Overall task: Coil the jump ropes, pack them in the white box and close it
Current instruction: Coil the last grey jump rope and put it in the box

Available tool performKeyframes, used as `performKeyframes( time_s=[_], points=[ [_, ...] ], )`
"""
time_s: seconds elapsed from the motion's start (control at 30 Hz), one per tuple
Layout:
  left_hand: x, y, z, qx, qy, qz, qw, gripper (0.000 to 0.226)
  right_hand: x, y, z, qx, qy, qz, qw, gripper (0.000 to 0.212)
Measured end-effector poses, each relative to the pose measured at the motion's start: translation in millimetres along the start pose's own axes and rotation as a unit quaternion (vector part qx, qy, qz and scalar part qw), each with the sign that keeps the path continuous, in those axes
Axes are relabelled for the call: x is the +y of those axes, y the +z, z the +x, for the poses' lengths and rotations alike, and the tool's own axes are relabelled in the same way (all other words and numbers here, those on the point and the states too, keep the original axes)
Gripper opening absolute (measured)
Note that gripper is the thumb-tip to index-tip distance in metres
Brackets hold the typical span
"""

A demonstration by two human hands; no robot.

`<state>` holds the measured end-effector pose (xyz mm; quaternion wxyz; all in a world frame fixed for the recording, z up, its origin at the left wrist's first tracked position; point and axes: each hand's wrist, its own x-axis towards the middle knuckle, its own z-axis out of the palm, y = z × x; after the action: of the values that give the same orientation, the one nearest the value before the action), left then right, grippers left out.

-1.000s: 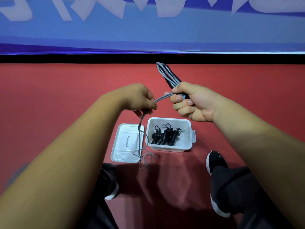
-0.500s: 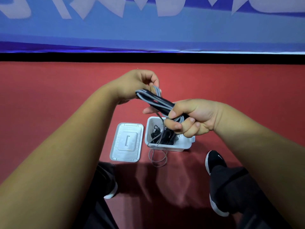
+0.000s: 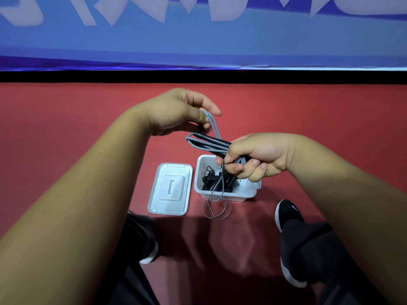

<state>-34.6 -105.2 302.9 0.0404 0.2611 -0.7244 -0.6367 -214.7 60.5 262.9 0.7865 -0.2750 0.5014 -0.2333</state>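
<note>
Both forearms reach forward from the near edge and meet above the red floor (image 3: 66,133). The right hand (image 3: 262,157) is clenched around a folded grey jump rope (image 3: 209,143) with black handles, knuckles turned down, and the bundle sticks out to the left of the fist. The left hand (image 3: 176,113), a little farther and to the left, pinches one grey loop of that rope between thumb and fingers, its wrist bent downward. A loose tail (image 3: 217,213) hangs from the right fist down past the white box (image 3: 242,196) to the floor. The box sits open on the floor below the hands and holds black coiled ropes (image 3: 210,180). Its lid (image 3: 170,190) lies flat just left of it. A black shoe (image 3: 287,213) stands near right of the box.
</note>
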Motion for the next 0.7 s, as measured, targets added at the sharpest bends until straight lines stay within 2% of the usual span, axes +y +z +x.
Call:
performKeyframes(
  time_s=[0.1,0.2,0.37,0.57,0.7],
  points=[
    [3,0,0,-0.023,0.011,-0.015,1.0,0.037,0,-3,1,0.012,0.025,-0.017,0.999,0.013],
    [6,2,1,-0.034,0.019,-0.017,0.999,0.037,3,-5,6,0.021,0.049,-0.027,0.998,0.008],
    [10,8,1,-0.016,0.029,0.026,0.999,0.03,6,-12,13,0.107,0.051,-0.032,0.992,0.005],
    [3,3,1,-0.008,0.001,0.061,0.998,0.023,1,-25,25,0.25,-0.061,0.076,0.963,0.015],
    [-5,2,3,0.019,-0.043,0.166,0.985,0.017,-7,-23,22,0.23,-0.117,0.141,0.956,0.013]
  ],
)
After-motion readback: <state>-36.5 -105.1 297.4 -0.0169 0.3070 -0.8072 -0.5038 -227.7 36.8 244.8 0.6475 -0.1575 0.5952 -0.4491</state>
